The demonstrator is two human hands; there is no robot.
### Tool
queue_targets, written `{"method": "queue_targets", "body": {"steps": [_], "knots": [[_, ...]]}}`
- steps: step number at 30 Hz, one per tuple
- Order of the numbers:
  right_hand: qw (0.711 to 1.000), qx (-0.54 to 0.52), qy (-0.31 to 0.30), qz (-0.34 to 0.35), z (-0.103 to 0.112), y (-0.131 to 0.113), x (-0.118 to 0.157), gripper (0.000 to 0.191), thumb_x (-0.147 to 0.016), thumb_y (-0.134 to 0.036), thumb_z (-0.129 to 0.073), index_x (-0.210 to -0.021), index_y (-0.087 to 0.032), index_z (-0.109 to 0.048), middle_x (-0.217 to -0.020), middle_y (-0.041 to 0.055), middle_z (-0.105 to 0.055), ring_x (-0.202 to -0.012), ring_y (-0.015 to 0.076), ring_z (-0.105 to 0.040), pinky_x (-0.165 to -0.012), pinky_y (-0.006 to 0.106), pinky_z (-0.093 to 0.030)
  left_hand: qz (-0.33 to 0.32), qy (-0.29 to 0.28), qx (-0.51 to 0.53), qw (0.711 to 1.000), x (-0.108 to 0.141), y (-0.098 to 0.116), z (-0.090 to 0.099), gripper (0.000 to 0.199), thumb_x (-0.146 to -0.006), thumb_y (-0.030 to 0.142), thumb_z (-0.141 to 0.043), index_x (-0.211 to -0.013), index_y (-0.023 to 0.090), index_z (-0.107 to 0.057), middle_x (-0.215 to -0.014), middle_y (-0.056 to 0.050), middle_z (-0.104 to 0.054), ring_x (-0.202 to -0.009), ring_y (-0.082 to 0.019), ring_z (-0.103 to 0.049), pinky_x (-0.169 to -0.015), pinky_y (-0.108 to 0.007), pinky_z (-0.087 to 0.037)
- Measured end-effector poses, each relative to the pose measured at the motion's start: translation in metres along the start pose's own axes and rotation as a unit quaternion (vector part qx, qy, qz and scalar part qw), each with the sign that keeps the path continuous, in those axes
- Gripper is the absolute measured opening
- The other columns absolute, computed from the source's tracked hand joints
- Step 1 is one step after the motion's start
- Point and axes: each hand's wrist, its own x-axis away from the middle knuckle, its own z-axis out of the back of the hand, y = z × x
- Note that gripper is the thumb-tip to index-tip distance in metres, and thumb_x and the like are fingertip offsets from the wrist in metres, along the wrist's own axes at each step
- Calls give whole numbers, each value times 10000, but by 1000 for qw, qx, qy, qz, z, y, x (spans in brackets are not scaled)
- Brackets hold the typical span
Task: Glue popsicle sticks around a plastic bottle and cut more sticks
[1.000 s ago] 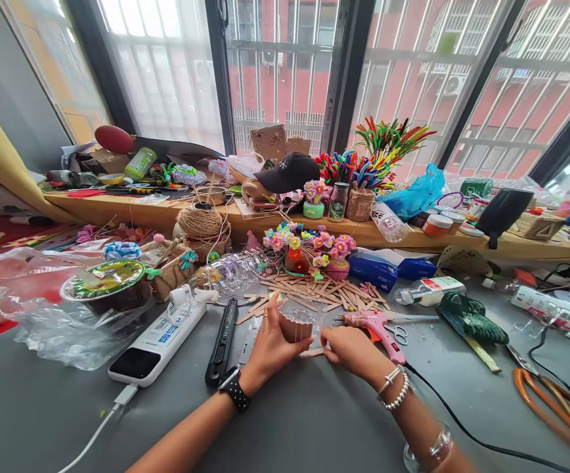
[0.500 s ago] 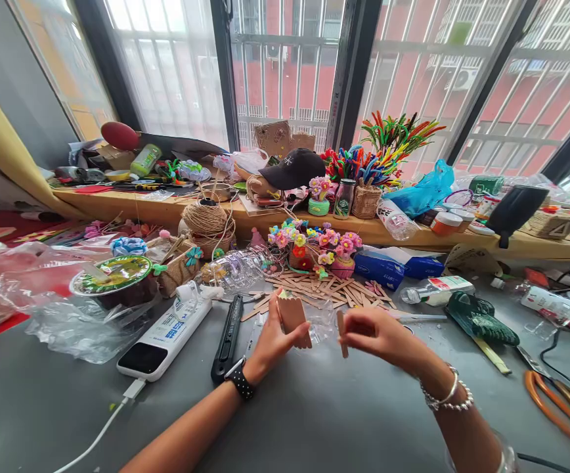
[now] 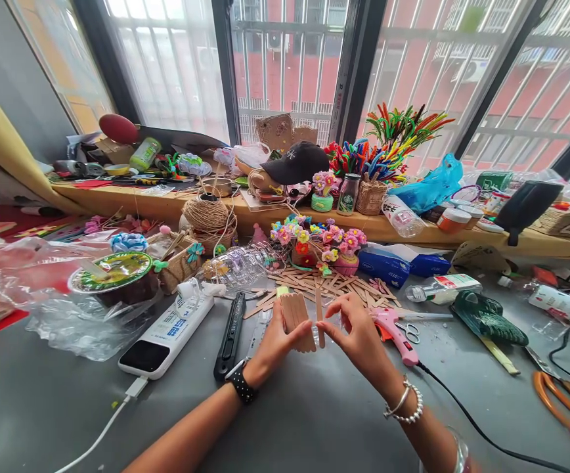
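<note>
My left hand (image 3: 278,338) is closed around a small panel of wooden craft sticks (image 3: 295,318) set side by side, its thumb across the front. A bit of yellow-green shows behind the panel's top edge. Between the thumb and fingers of my right hand (image 3: 351,332) stands a single craft stick (image 3: 319,312), upright at the panel's right side with a narrow gap between them. Behind both hands lies a heap of loose craft sticks (image 3: 347,284). To the right of my right hand rests a pink glue gun (image 3: 399,336), with scissors (image 3: 410,330) close by.
Left of my hands lie a black box cutter (image 3: 229,335) and a white power bank (image 3: 167,335) with its cable. A lidded cup (image 3: 115,276) stands in plastic film. Craft flowers (image 3: 344,242), blue packs (image 3: 386,264) and bottles line the back; the glue gun's cord runs to the lower right.
My right hand has moved left, bringing its stick close to the panel's right edge. This uncovers the pink glue gun. The panel has turned to face me more.
</note>
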Motion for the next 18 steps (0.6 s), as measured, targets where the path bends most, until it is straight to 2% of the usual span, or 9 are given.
{"method": "queue_targets", "body": {"steps": [2,4,8,11,14,18], "knots": [[998,40,38,38,-3,2,1,250,-712,-379,-531,-877,-194,-500,-913,63,-479,-833,187,-456,-708,335,-405,3,5,10,1000,0,0,-1,592,-699,435,-522,-1143,161,-242,-1061,-97,-467,-967,-212,-483,-815,-324,-396],[991,83,51,88,-5,3,2,374,-712,-387,-529,-1031,-205,-459,-1069,84,-443,-996,228,-394,-832,404,-351,9,2,13,1000,0,1,-1,637,-694,444,-523,-1171,155,-214,-1119,-116,-434,-1013,-223,-454,-851,-339,-370],[982,115,-4,152,-6,3,2,504,-774,-357,-451,-1234,-233,-288,-1252,48,-349,-1169,224,-235,-959,437,-225,1,-24,32,999,1,7,-1,654,-707,443,-505,-1203,147,-196,-1124,-123,-447,-1004,-230,-463,-846,-357,-372],[982,102,-28,156,-9,3,3,510,-796,-335,-421,-1262,-233,-241,-1253,37,-362,-1185,207,-223,-970,426,-226,-30,-27,22,999,1,10,0,572,-721,436,-489,-1178,150,-295,-1145,-108,-444,-1029,-237,-441,-856,-351,-361],[985,77,-20,154,-11,4,5,522,-791,-333,-432,-1262,-232,-230,-1249,41,-369,-1176,197,-255,-962,409,-252,-60,-32,7,998,1,11,2,524,-745,443,-451,-1179,170,-339,-1170,-83,-439,-1048,-237,-426,-877,-346,-340],[992,47,-8,114,-12,6,5,513,-785,-338,-443,-1249,-232,-249,-1243,44,-377,-1143,178,-315,-950,369,-284,-65,-30,-9,997,3,9,3,625,-740,476,-440,-1250,178,-236,-1217,-92,-403,-1079,-250,-400,-896,-359,-320]]}}
